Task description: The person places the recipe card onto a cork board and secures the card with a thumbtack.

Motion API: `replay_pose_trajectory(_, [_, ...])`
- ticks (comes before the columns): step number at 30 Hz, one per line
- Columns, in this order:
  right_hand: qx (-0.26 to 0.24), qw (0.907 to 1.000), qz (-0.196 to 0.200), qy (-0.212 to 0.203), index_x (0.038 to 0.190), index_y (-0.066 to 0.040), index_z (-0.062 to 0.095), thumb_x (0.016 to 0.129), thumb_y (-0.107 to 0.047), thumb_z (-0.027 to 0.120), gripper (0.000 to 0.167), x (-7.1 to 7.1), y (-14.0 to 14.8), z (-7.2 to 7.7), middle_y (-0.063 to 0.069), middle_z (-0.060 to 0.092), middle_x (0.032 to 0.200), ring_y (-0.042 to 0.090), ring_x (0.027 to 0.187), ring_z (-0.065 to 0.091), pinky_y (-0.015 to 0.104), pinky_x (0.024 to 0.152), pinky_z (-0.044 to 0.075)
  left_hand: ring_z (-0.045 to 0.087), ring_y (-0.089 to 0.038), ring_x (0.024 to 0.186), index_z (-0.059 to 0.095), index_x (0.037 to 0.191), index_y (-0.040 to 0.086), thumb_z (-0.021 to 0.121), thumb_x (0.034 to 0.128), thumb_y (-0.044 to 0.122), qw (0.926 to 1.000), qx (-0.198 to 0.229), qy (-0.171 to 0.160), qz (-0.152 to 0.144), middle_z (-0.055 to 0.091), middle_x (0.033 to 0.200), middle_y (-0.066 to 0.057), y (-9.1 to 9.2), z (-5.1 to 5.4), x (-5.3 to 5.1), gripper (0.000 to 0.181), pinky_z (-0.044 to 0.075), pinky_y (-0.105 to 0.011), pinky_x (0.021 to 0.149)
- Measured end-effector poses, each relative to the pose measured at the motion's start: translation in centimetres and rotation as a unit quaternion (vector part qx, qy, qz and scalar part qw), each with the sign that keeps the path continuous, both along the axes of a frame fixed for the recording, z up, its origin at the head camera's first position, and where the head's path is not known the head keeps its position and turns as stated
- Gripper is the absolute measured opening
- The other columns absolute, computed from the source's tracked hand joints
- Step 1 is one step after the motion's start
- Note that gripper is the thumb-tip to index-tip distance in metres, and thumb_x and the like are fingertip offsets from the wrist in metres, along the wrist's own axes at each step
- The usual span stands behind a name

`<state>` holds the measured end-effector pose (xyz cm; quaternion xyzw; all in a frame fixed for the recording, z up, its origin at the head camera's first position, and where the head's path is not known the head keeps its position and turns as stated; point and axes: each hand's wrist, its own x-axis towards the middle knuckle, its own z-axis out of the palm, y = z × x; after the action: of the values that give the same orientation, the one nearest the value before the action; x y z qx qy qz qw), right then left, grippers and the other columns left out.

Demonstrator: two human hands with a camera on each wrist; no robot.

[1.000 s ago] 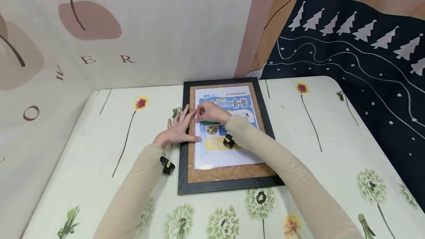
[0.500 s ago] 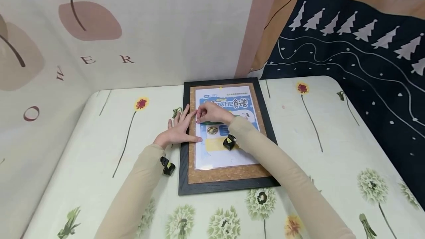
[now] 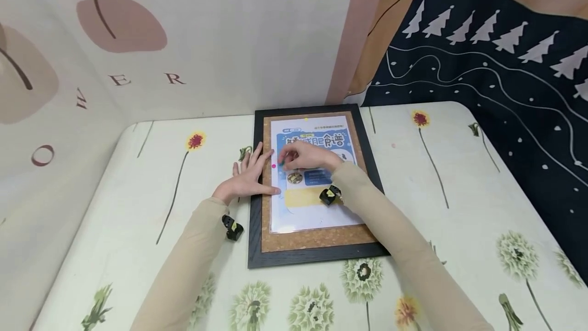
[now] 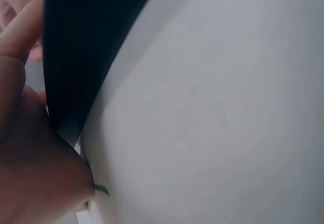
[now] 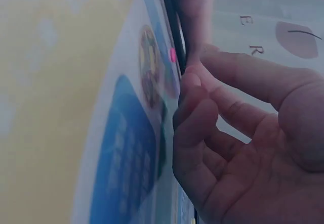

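Note:
A laminated printed sheet [image 3: 298, 221] lies on a cork board [image 3: 294, 242] with a black frame [image 3: 317, 258]. My left hand [image 3: 243, 182] rests, fingers spread, across the board's left side, its thumb on the sheet's left edge. A pink push pin [image 3: 273, 166] sits at that edge, between the hands. Over the sheet, just right of the pin, hovers my right hand [image 3: 305, 157], fingers loosely bent. In the right wrist view that hand [image 5: 248, 128] shows nothing gripped, and the pink pin [image 5: 172, 55] stands apart from its fingertips.
A yellow pin [image 3: 305, 119] sits at the sheet's top edge. Under the board spreads a flower-printed tablecloth [image 3: 115, 218]. A pale curtain [image 3: 239, 40] and a dark tree-patterned cloth [image 3: 468, 65] close off the back and right.
My right hand has let go of the pink pin and moved slightly right, so the pin now shows. The left hand keeps its place on the board.

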<state>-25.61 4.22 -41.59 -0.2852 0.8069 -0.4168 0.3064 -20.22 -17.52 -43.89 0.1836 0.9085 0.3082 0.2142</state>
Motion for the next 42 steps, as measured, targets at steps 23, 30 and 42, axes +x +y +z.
replay_pose_trajectory(23, [-0.005,0.9997,-0.019,0.016,0.114,0.0,0.065,0.091,-0.009,0.065,0.024,1.8,5.4,0.5,0.007,0.063,0.094,0.02,0.082,0.057,0.029,0.074,0.046,-0.023,-0.038,0.14,0.006,0.157,0.019,0.073,0.0809,0.047,0.9999,-0.009,0.005,0.005,-0.022,0.159,-0.006,-0.1,0.1,0.1,0.105,-0.014,-0.067,0.102])
replay_pose_trajectory(30, [-0.014,0.9996,-0.015,0.019,0.116,0.003,0.063,0.093,-0.01,0.063,0.026,2.2,6.9,0.6,0.007,0.064,0.093,0.021,0.082,0.058,0.032,0.077,0.046,-0.022,-0.039,0.14,0.006,0.157,0.018,0.073,0.0811,0.047,0.9999,-0.011,0.008,0.002,-0.022,0.159,-0.006,0.0,0.2,0.2,0.105,-0.014,-0.068,0.101])
replay_pose_trajectory(42, [-0.005,0.9992,-0.017,0.035,0.115,0.001,0.064,0.094,-0.013,0.061,0.026,3.2,9.6,0.2,0.009,0.063,0.099,0.023,0.088,0.057,0.037,0.084,0.044,-0.022,-0.038,0.14,0.007,0.157,0.019,0.073,0.0811,0.047,0.9999,-0.007,0.012,0.0,-0.022,0.159,-0.006,0.0,0.0,0.0,0.105,-0.015,-0.068,0.101])
